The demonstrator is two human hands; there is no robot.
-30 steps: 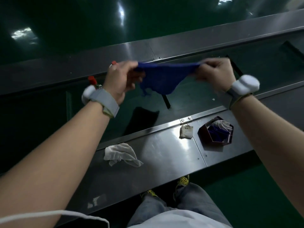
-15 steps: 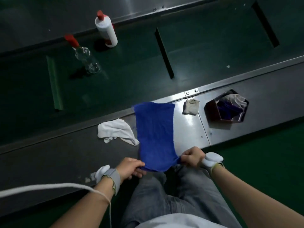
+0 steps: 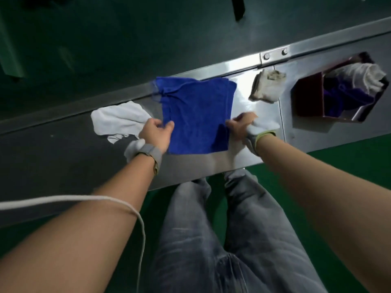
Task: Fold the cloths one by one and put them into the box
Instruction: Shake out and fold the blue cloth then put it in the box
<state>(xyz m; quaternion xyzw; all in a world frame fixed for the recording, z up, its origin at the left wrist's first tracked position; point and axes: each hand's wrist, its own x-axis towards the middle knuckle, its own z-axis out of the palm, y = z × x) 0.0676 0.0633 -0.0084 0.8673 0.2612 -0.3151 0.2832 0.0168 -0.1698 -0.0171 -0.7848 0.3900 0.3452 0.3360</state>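
A blue cloth point(image 3: 196, 115) lies spread on the steel ledge point(image 3: 211, 166), its near part folded over toward the far edge. My left hand point(image 3: 156, 132) pinches its left edge and my right hand point(image 3: 239, 125) pinches its right edge. A crumpled white cloth point(image 3: 118, 121) lies just left of my left hand. A small dirty white cloth point(image 3: 266, 86) lies to the right of the blue one. The dark red hexagonal box point(image 3: 309, 98) stands at the far right, with a purple-blue cloth and a white cloth inside.
Beyond the ledge runs a dark green conveyor surface point(image 3: 105, 49) behind a metal rail. A white cable point(image 3: 84, 199) crosses my left forearm. My legs in grey jeans and the green floor point(image 3: 328, 157) are below the ledge.
The blue cloth went from held up in the air, to laid long across the ledge, to folded shorter now. Both hands moved forward from the near edge to the cloth's sides.
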